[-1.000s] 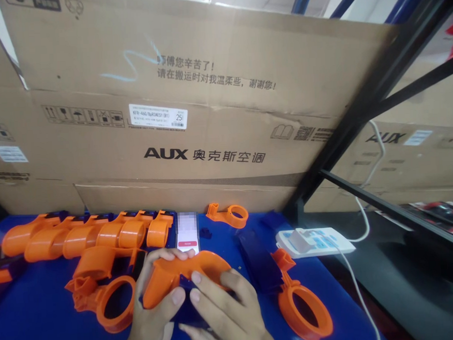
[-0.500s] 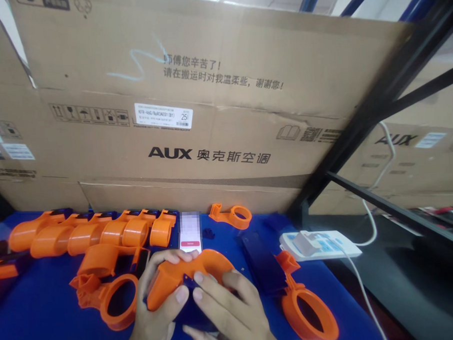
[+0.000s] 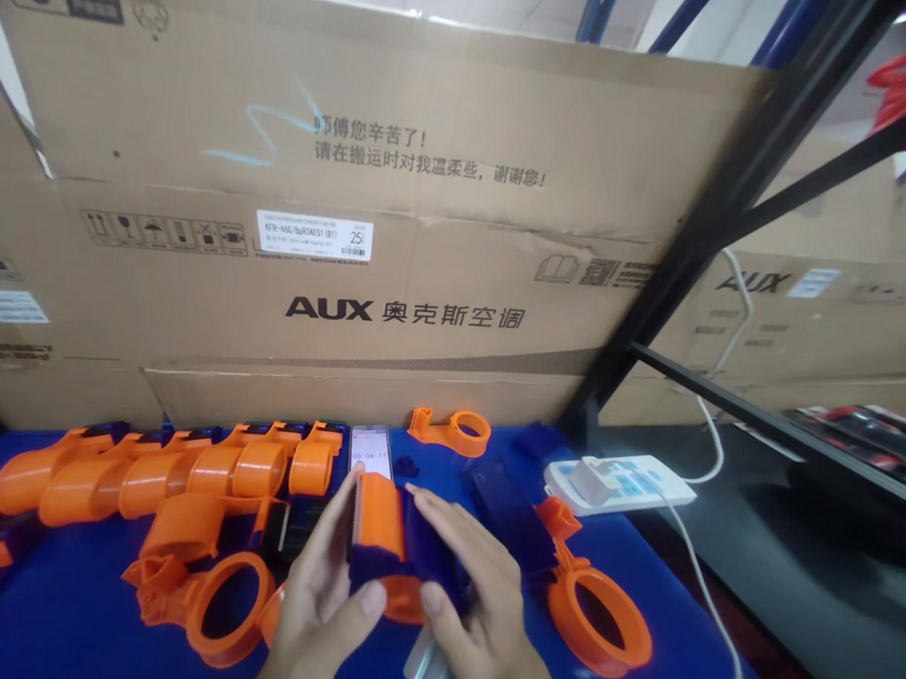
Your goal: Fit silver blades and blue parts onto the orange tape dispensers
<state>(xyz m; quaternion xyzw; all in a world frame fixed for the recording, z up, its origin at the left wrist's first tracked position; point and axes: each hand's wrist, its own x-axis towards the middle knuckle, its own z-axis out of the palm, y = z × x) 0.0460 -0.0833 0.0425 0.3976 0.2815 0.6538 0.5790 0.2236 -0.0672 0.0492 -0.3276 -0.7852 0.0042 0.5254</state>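
Observation:
Between my two hands is an orange and dark blue tape dispenser (image 3: 381,513), turned so its orange handle end faces up. My left hand (image 3: 321,595) grips its left side, with the thumb on the near blue edge. My right hand (image 3: 478,579) presses along the dark blue part on the right, fingers stretched over it and thumb at the front. Below the dispenser, by my right thumb, is a shiny clear or metallic piece (image 3: 426,666); its kind is unclear. Orange dispenser frames lie left (image 3: 231,653) and right (image 3: 638,652) of my hands.
Several orange and blue dispensers (image 3: 148,483) line the back left of the blue table. A phone (image 3: 369,448) stands behind my hands, near another orange frame (image 3: 427,433). Dark blue parts (image 3: 505,507) and a white power strip (image 3: 654,483) are at right. A cardboard box (image 3: 418,231) walls the back.
The dispenser has been turned from lying sideways to end-up between my hands. My right fingers have moved from its middle to its right side. The phone screen now shows a timer.

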